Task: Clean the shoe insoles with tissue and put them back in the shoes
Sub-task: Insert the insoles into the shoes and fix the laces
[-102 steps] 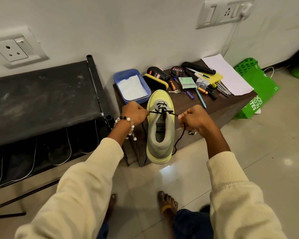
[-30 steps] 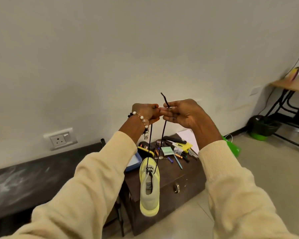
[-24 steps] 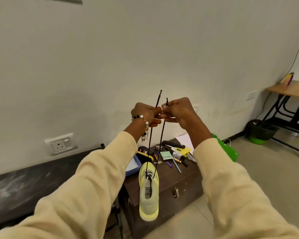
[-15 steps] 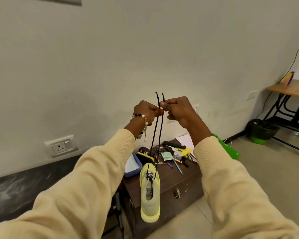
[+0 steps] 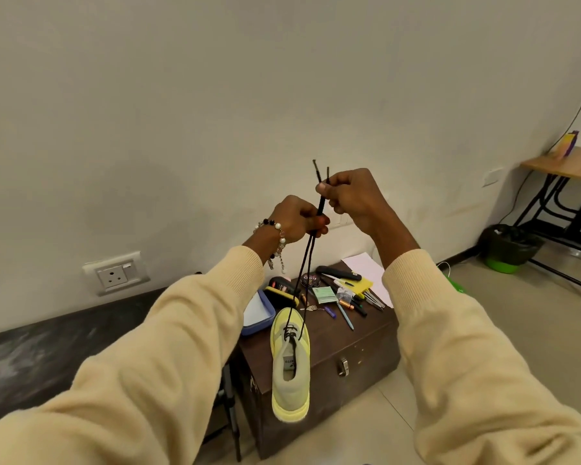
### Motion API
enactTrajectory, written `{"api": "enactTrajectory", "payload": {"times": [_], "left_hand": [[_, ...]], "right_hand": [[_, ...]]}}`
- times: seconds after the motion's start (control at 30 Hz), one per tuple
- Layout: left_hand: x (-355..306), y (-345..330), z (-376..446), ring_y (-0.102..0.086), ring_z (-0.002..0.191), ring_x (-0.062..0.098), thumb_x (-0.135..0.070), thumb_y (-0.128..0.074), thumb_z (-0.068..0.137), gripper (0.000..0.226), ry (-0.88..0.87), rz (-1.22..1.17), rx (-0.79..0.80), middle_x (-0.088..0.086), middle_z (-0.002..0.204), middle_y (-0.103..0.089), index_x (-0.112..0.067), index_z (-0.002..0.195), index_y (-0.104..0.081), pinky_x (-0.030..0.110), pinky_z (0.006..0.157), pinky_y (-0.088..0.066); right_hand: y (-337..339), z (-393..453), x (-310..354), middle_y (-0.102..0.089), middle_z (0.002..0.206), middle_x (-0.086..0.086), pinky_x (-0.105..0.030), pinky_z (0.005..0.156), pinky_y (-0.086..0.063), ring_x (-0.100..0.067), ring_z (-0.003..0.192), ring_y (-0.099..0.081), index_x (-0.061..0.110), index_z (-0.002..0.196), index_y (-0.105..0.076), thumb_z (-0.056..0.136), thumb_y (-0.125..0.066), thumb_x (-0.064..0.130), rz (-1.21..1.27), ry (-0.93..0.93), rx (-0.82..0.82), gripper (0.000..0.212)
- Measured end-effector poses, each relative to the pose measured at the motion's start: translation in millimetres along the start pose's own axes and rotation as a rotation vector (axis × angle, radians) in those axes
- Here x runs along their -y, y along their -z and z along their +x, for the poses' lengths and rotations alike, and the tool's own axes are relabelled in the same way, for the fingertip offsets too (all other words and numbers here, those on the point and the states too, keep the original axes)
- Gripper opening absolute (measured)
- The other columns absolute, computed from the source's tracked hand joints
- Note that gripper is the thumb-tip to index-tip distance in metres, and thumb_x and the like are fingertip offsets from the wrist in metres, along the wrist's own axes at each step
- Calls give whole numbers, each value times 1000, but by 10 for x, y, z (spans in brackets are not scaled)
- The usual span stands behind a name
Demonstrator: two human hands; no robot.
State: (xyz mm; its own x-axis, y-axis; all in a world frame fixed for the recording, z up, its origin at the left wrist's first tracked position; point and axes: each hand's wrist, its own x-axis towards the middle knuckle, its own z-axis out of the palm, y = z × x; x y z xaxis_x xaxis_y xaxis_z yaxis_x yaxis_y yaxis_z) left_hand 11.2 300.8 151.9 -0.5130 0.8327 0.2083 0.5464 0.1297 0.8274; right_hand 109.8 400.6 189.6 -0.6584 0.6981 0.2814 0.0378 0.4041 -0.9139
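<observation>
Yellow shoe (image 5: 291, 370) with grey tongue hangs below both hands by its black laces (image 5: 306, 263); right hand (image 5: 351, 196) pinches their tips, left hand (image 5: 296, 218) grips them just beneath

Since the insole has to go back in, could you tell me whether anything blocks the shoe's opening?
Nothing visible blocks the opening of the yellow shoe; it looks clear. The black laces run up from the eyelets, pinched by the left hand and right hand.
</observation>
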Motion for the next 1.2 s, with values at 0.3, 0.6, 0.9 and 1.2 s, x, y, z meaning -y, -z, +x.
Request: {"api": "enactTrajectory", "payload": {"times": [0.3,0.6,0.9,1.2], "left_hand": [[142,174,57,-58,70,4,-9,-74,80,24,-82,302,-86,9,94,-74,-9,104,-74,13,72,-47],[11,190,108,-54,71,8,-18,-74,83,20,-231,660,-14,5,95,-74,-14,103,-75,32,86,-52],[33,156,116,-57,79,8,-13,-64,90,23,-280,789,24,7,103,-73,-11,112,-71,34,91,-49],[786,200,-10,-69,75,24,-5,-70,83,13,171,320,-245,11,95,-72,-4,96,-74,35,78,-58]], "right_hand": [[150,-162,-468,-57,74,-17,-21,52,-54,-22,61,-58,-7,77,-58,82,-58,-15,511,-311,-85,10],[-392,-463,-1239,-69,87,-15,-21,64,-56,-19,77,-68,-9,108,-64,84,-63,-7,671,-434,30,24],[-874,-434,-1251,-71,101,-18,-31,65,-48,-19,68,-50,2,113,-69,90,-64,10,162,-173,96,25],[-598,-243,-1074,-64,87,-7,-22,65,-35,-16,80,-53,5,103,-72,90,-65,23,-435,-32,249,23]]}}
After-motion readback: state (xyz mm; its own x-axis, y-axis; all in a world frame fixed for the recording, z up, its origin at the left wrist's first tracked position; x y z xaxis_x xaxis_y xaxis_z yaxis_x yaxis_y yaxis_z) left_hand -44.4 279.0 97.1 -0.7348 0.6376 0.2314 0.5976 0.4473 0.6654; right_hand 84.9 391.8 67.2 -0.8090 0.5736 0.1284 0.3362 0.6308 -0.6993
